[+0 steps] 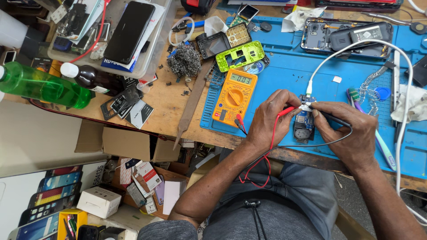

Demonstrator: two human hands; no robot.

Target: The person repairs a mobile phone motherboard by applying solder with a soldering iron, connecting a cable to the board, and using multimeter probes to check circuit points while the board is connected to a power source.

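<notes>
Your left hand (267, 118) pinches the red probe (286, 111), fingers closed around it, tip down at the top end of the small circuit board (304, 124). Your right hand (349, 131) grips the black probe (331, 118) the same way, fingers closed, tip meeting the same end from the other side.

Board lies on the blue mat (284, 75), near the front edge of the bench, between your hands. Its long axis runs front to back; the end with the white cable (356, 46) plugged in points away from you.

Orange meter (234, 98) sits just left on the mat, display lit.

Risks, as judged: the two tips sit very close, so a slip could bridge neighbouring contacts. The board looks unclamped; probe pressure or cable tug could shift it. The red lead (267, 164) hangs over the front edge and could snag.
</notes>
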